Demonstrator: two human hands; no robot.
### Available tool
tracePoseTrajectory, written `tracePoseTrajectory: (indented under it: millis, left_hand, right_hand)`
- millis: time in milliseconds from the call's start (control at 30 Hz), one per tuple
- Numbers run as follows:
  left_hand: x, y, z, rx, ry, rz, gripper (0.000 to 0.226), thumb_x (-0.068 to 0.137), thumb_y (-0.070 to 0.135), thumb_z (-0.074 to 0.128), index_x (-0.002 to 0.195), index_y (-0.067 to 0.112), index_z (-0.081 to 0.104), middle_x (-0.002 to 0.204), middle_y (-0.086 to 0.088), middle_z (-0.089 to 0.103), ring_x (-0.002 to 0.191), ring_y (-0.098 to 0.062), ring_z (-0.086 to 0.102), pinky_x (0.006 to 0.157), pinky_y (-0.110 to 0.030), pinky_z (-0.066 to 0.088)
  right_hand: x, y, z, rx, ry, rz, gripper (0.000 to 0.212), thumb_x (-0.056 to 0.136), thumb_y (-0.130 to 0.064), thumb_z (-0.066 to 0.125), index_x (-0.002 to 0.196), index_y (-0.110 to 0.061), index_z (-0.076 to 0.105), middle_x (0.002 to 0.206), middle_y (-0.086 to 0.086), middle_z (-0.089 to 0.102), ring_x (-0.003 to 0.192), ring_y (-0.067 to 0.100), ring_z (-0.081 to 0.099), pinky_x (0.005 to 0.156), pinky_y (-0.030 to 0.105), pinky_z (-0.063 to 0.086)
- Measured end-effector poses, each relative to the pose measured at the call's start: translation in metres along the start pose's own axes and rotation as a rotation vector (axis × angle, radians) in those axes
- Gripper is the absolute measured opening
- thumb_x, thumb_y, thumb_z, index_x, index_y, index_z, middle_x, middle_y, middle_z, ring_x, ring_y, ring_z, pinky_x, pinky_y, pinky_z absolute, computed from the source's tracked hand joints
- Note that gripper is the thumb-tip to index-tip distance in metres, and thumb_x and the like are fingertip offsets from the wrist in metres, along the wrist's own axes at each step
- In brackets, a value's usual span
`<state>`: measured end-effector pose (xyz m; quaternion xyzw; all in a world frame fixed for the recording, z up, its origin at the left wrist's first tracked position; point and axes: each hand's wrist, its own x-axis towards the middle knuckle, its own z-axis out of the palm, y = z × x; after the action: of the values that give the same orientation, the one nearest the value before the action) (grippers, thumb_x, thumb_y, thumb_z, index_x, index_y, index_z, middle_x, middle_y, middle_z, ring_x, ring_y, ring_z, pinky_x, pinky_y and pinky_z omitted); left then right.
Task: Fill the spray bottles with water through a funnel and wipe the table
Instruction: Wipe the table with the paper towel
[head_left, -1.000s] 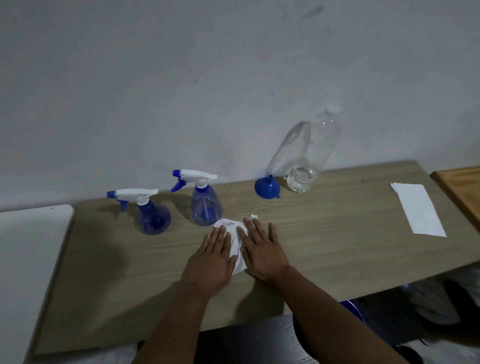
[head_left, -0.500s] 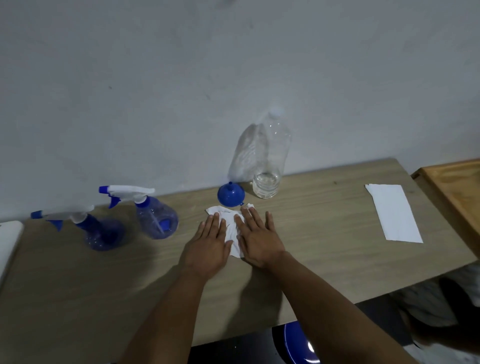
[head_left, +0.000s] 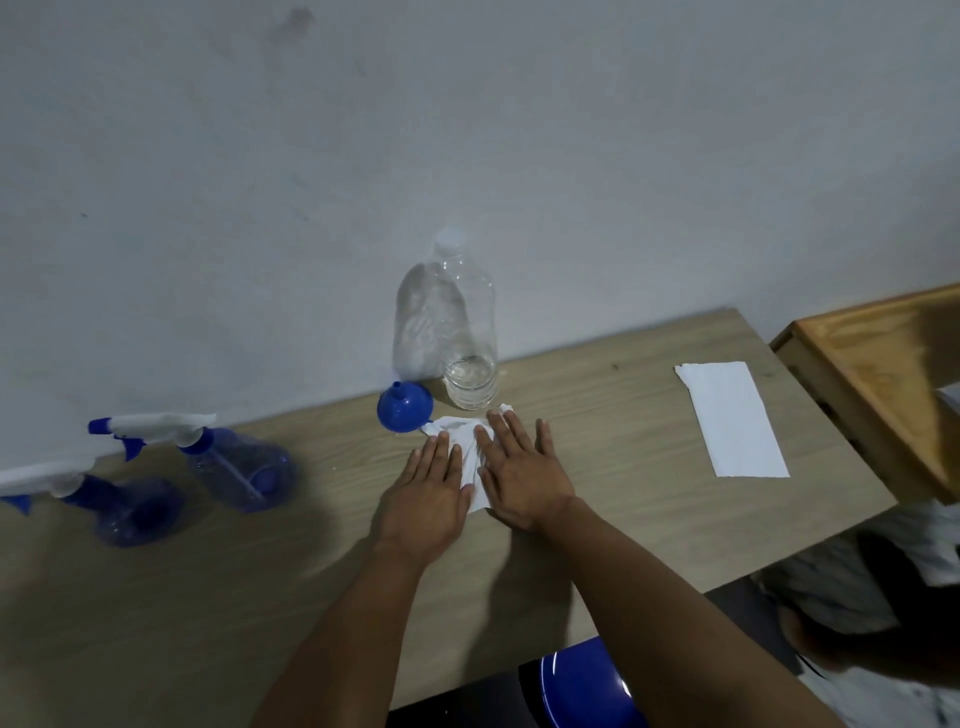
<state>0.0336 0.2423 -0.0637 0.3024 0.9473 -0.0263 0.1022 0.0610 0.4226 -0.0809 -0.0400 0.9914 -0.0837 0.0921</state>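
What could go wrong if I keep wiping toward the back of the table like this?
1. The tissue under both flat hands, left and right, already touches or nearly touches the funnel; another push could shove it away.
2. The tall bottle just behind looks nearly empty, so a nudge might tip it and spill its remaining water.
3. A leftward sweep could knock the spray bottles.
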Motion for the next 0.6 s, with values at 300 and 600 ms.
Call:
tracePoseTrajectory:
  millis: [300,600]
  left_hand:
    - [0.040,0.048,-0.002,0.028,0.014,0.093,0.064,0.104,0.042,0.016,0.157,0.005,0.012,0.165,-0.018,0.008,0.154,-0.029,0.008,0.125,-0.042,0.011]
    - [0.049,0.098,-0.002,0.029,0.020,0.206,0.068,0.101,0.043,0.008,0.157,0.005,0.007,0.166,-0.016,0.001,0.154,-0.027,0.000,0.126,-0.040,0.004]
  right_hand:
    - [-0.009,0.059,-0.013,-0.029,-0.028,0.077,0.072,0.103,-0.049,0.013,0.167,-0.018,0.008,0.175,0.007,-0.002,0.162,0.026,-0.009,0.126,0.064,0.001]
    - [-0.063,0.095,-0.012,0.006,-0.028,0.176,0.067,0.108,-0.044,0.017,0.167,-0.015,0.003,0.175,0.007,-0.006,0.161,0.023,-0.014,0.129,0.056,0.002]
